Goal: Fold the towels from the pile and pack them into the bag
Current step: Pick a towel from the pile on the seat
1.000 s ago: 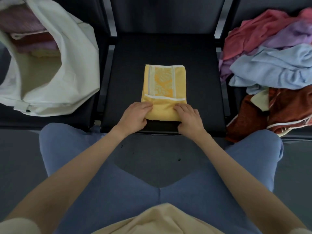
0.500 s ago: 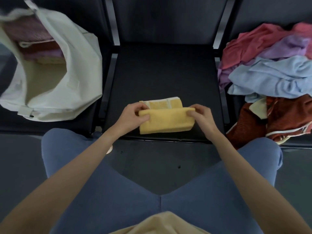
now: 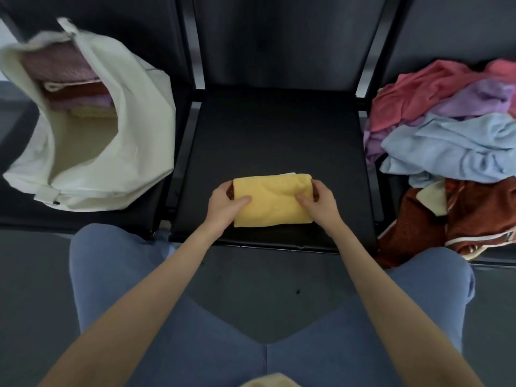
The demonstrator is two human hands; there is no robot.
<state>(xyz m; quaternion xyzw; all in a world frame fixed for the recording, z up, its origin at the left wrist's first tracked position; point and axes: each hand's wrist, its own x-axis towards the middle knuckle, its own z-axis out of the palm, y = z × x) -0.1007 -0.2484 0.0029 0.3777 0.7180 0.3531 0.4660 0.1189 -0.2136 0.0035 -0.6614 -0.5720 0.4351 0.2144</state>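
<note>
A yellow towel (image 3: 272,201), folded into a small rectangle, lies near the front edge of the black middle seat (image 3: 279,141). My left hand (image 3: 224,203) grips its left end, thumb on top and fingers underneath. My right hand (image 3: 318,201) grips its right end the same way. The white bag (image 3: 139,127) lies open on the left seat with folded pink and purple towels inside. The pile of unfolded towels (image 3: 452,146), pink, purple, light blue and rust red, fills the right seat.
The seats stand in a row with dark backrests behind and metal dividers between them. My knees in blue trousers (image 3: 117,275) flank the grey floor in front of the middle seat.
The long yellow towel was folded in half toward me. Both hands moved from its near edge to its two ends and now hold it as a compact rectangle.
</note>
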